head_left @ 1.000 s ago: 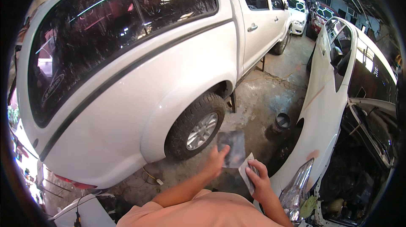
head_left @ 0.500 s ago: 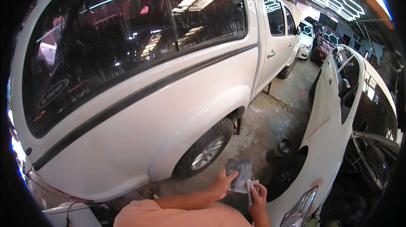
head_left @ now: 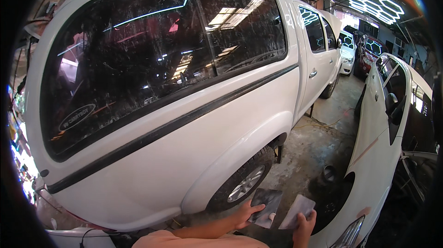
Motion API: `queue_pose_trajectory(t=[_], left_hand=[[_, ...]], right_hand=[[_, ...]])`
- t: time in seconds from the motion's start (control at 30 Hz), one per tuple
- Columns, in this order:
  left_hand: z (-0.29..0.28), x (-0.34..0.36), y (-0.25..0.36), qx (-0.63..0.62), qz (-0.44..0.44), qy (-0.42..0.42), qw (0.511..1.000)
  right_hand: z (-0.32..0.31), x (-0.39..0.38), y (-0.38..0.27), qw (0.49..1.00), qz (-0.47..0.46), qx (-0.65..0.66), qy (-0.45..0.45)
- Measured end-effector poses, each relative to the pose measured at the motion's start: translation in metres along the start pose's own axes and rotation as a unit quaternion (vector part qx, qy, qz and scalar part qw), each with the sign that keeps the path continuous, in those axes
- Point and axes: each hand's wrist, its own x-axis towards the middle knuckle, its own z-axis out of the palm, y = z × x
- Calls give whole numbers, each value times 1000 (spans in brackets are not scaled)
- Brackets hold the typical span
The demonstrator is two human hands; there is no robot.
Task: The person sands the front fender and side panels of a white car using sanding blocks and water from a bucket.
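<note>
My left hand (head_left: 246,214) is closed on a thin dark-grey mixing board (head_left: 267,199), its thumb lying over the face. Close to the board's lower right edge sits a small pale dab (head_left: 272,216), which looks like putty. A flat, light-grey rectangular putty spreader (head_left: 296,209) is gripped in my right hand (head_left: 306,224), thumb on its face. The two plates are held side by side with a narrow gap between them. Both are low in the view, in front of the white pickup's rear wheel (head_left: 247,181).
The white pickup (head_left: 194,151) with a dark-windowed canopy fills the left. Close on the right stands a white car (head_left: 376,155) with reddish-brown patches. A dark bucket (head_left: 329,174) sits on the stained concrete floor (head_left: 304,142) between them, where a yellow cable (head_left: 318,124) runs.
The spreader, earlier nearly edge-on against the board, has come away to the right and now shows its broad face. The pale dab is now visible on the board. The view has shifted.
</note>
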Motion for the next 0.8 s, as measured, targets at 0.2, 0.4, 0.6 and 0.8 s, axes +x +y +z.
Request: queue_pose_trajectory(t=[0.2,0.4,0.6,0.8], left_hand=[[25,-9,-26,-25,-20,-28,999],[61,-7,-36,-18,-33,7,999],[71,10,-39,-18,-27,32,999],[78,38,-23,45,32,24,998]], right_hand=[[21,46,-19,989,59,112,-78],[14,59,-6,988,56,94,-108],[-50,45,14,987,93,-12,-134],[-115,36,15,992,99,-71,-27]])
